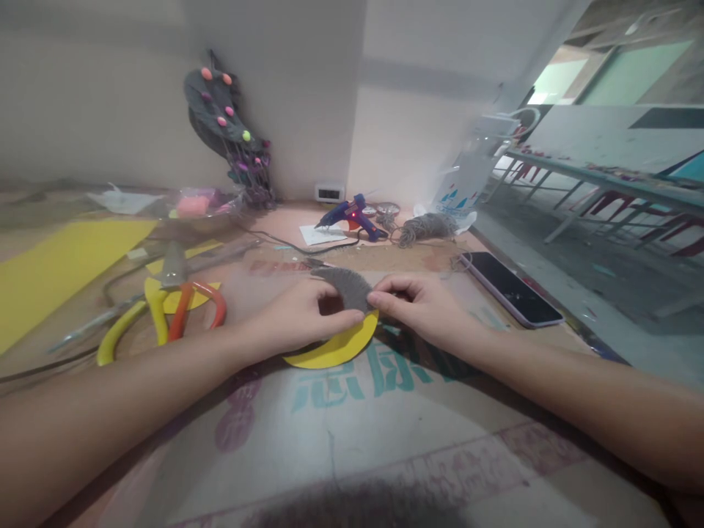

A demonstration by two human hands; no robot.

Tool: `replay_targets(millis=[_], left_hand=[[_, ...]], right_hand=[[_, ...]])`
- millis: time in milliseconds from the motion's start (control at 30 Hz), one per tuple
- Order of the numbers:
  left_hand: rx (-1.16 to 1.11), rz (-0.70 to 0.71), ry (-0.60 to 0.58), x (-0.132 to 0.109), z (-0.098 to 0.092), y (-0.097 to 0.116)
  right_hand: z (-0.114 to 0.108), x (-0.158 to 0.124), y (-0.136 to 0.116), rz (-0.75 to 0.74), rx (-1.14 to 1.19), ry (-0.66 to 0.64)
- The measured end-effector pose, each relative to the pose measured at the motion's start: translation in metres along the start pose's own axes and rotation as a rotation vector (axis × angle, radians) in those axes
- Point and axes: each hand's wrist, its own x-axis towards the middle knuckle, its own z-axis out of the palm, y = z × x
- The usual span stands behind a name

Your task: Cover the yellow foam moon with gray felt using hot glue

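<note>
My left hand (pixel 300 317) and my right hand (pixel 421 304) meet at the middle of the table over a yellow crescent-shaped piece (pixel 335 348) that is partly wound with grey yarn (pixel 347 284). The left hand's fingers curl round the crescent from the left, thumb lying along its grey part. With thumb and fingers, the right hand pinches the grey-wrapped edge from the right. Both hands are closed on the piece, which rests low over printed cardboard (pixel 352 411).
Scissors with orange and yellow handles (pixel 176 304) lie to the left, beside yellow sheets (pixel 55 268). A blue glue gun (pixel 352 216), a bundle of grey yarn (pixel 426 229) and a phone (pixel 511 287) sit further back and right. A dark decorated craft (pixel 228 128) leans in the corner.
</note>
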Motion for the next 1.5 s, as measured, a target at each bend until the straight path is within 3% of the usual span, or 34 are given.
replay_targets(millis=[267, 700, 900, 1033, 1233, 1367, 1500], left_hand=[[-0.013, -0.026, 0.004, -0.002, 0.002, 0.004], [-0.137, -0.074, 0.02, 0.0, 0.0, -0.008], [-0.221, -0.039, 0.014, 0.001, 0.001, -0.006], [-0.288, -0.055, 0.036, 0.003, 0.0, -0.006], [-0.246, -0.306, 0.292, 0.003, -0.002, 0.0], [-0.268, -0.296, 0.222, 0.004, -0.001, -0.001], [-0.281, -0.248, 0.132, 0.005, 0.0, -0.005]], right_hand=[[0.0, -0.001, 0.006, -0.057, -0.043, -0.016], [-0.013, 0.006, 0.018, -0.009, 0.25, -0.18], [-0.011, 0.009, 0.024, 0.042, 0.263, -0.122], [-0.015, 0.014, 0.026, 0.067, 0.127, -0.1], [-0.045, 0.032, 0.032, -0.088, -0.166, 0.218], [-0.044, 0.038, 0.026, -0.176, -0.451, 0.11], [-0.024, 0.049, 0.018, -0.337, -0.486, -0.105]])
